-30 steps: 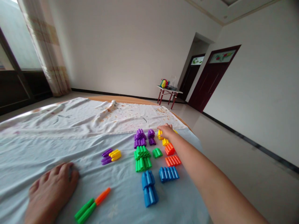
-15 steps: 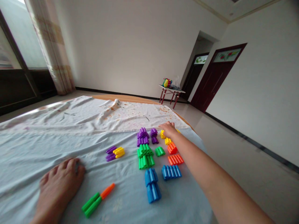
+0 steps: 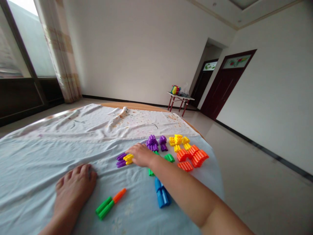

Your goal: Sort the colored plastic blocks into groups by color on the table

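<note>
Beyond the blue block (image 3: 160,195) and to its left, the person's right hand (image 3: 141,154) is palm down at the yellow pieces (image 3: 128,159), its fingertips at their far edge. Whether it grips them cannot be told, since the back of the hand hides what is under the fingers. The yellow pieces lie against the purple pieces (image 3: 120,164), both groups being beyond and left of the blue block. Well to the left of the block, the left hand (image 3: 77,182) rests palm down on the light-blue cloth (image 3: 137,220), fingers loosely spread, with no piece seen in it. Between the block and the left hand, a little nearer the person, lie 2 green pieces (image 3: 105,207) and 1 orange piece (image 3: 119,195), the orange touching the end of 1 green piece. The right forearm (image 3: 181,182) hides part of the block's right side. Just beyond the block is a green stack (image 3: 151,172), partly covered by the same arm; farther beyond stand 2 purple stacks (image 3: 152,143). Beyond the block and to its right are a small green stack (image 3: 169,158), orange stacks (image 3: 199,157) and, past these, yellow stacks (image 3: 176,140), all on the worktop (image 3: 137,105).
</note>
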